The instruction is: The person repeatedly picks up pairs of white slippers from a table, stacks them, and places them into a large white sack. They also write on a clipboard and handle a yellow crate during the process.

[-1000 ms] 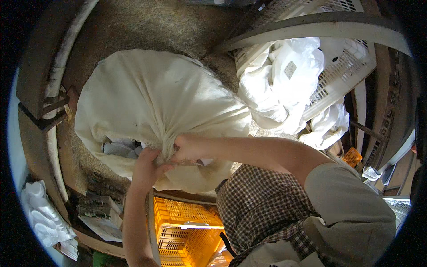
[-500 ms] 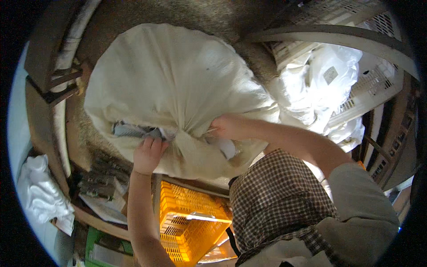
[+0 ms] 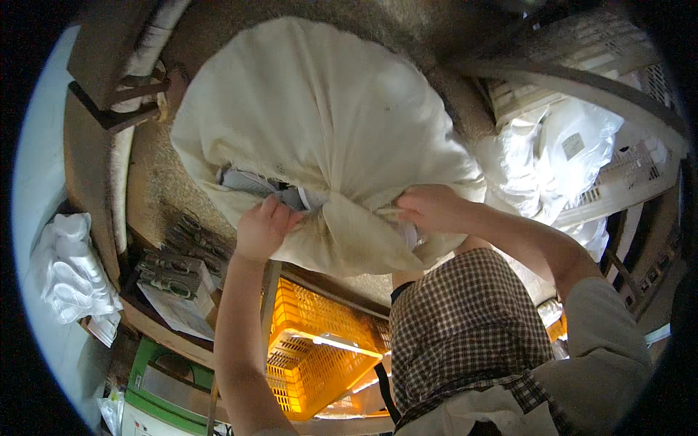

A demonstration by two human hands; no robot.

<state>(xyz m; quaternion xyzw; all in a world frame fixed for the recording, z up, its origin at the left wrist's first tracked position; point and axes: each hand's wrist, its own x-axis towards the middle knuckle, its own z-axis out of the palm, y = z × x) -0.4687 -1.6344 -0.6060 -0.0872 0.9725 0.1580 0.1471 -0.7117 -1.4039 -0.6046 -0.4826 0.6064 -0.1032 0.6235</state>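
Note:
A bulging cream cloth sack [image 3: 313, 102] takes up the middle of the view, its cloth drawn together into a knot-like gather [image 3: 336, 198] near the front. My left hand [image 3: 265, 229] is closed on the sack's cloth left of the gather, beside a gap where grey-blue fabric [image 3: 246, 182] shows. To the right of the gather, my right hand [image 3: 434, 209] pinches another fold of the same cloth. A little white material [image 3: 409, 236] peeks out below that hand. The fingertips of both hands are partly hidden in the folds.
Below the sack stands an orange plastic crate [image 3: 320, 341]. White plastic bags [image 3: 582, 145] lie at the right by a pale crate and a curved rail [image 3: 574, 80]. Scissors-like metal tools [image 3: 174, 272] rest on a left shelf, near a white bundle [image 3: 76, 269].
The view has shifted, so the sack sits further right and higher. My hands are slightly further apart across the gather, and less white material shows beneath my right hand.

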